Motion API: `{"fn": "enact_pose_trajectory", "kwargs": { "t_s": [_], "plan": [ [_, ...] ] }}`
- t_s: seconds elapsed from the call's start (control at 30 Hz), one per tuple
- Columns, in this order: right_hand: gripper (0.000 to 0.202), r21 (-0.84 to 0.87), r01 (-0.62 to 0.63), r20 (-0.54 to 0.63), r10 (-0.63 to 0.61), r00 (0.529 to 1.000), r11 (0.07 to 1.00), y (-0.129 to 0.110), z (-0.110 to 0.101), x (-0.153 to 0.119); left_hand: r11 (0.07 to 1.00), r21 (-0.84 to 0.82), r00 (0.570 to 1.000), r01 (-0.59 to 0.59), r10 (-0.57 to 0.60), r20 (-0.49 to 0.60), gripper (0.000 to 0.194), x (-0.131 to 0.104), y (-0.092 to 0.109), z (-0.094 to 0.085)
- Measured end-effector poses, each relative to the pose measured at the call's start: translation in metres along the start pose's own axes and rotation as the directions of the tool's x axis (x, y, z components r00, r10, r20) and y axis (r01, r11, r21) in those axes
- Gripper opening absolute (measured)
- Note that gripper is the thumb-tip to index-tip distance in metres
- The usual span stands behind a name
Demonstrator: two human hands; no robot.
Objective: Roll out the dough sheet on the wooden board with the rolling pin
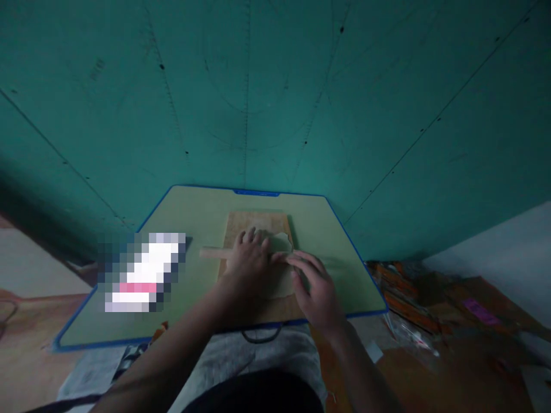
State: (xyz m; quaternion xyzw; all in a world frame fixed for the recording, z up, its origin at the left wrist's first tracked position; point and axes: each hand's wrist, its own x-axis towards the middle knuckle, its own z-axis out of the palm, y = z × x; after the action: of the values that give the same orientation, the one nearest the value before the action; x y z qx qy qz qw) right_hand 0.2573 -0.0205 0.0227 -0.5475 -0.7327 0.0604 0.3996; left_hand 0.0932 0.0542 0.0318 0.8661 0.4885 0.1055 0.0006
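A pale rolling pin [214, 252] lies crosswise over a thin, ragged-edged sheet of dough [282, 285] on a wooden cutting board [238, 222]. My left hand [252, 255] rests palm down over the pin's middle, its fingers spread and pointing forward, so that part of the pin is hidden. At the right edge of the board, my right hand [316, 287] has its fingers and thumb curled around the pin's right end, which they mostly cover. Uncovered dough shows both in front of the pin and behind it.
Beneath the board stands a pale folding table [193, 209] with a blue rim. A lit phone-like screen [146, 269], blurred into blocks, is on its left side. A green wall [275, 103] rises behind. Boxes and plastic wrapping [415, 338] lie on the floor at right.
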Motion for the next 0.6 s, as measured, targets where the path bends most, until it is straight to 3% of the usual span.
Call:
{"fn": "enact_pose_trajectory", "kwargs": {
  "t_s": [0.07,0.17,0.3,0.33,0.4,0.53,0.6],
  "plan": [
    [0.034,0.001,0.03,0.016,-0.03,0.999,1.0,-0.005,0.014,0.015,0.998,-0.032,0.998,-0.047,0.048,0.028,0.038,0.001,-0.004,-0.002],
    [0.039,-0.086,0.043,0.095,-0.035,0.995,0.995,-0.005,0.029,0.022,0.981,-0.053,0.982,-0.188,0.186,-0.04,0.034,-0.03,-0.022,0.003],
    [0.037,-0.241,0.057,0.209,-0.005,0.978,0.969,0.002,0.034,0.01,0.995,0.009,0.982,0.101,-0.099,-0.163,0.04,-0.088,-0.058,0.011],
    [0.037,-0.271,0.05,0.204,0.007,0.979,0.961,0.006,0.034,0.007,0.994,-0.008,0.979,0.111,-0.111,-0.173,0.038,-0.099,-0.062,0.012],
    [0.037,-0.332,0.021,0.162,0.035,0.986,0.943,0.014,0.033,0.005,0.995,-0.062,0.976,0.076,-0.087,-0.198,0.035,-0.113,-0.059,0.014],
    [0.039,-0.403,-0.036,0.099,0.083,0.992,0.915,0.031,0.034,0.011,0.983,-0.173,0.955,-0.062,0.008,-0.296,0.043,-0.12,-0.024,0.023],
    [0.04,-0.407,-0.038,0.109,0.09,0.99,0.913,0.036,0.037,0.018,0.981,-0.18,0.946,-0.075,0.012,-0.325,0.044,-0.119,-0.012,0.029]
  ]
}}
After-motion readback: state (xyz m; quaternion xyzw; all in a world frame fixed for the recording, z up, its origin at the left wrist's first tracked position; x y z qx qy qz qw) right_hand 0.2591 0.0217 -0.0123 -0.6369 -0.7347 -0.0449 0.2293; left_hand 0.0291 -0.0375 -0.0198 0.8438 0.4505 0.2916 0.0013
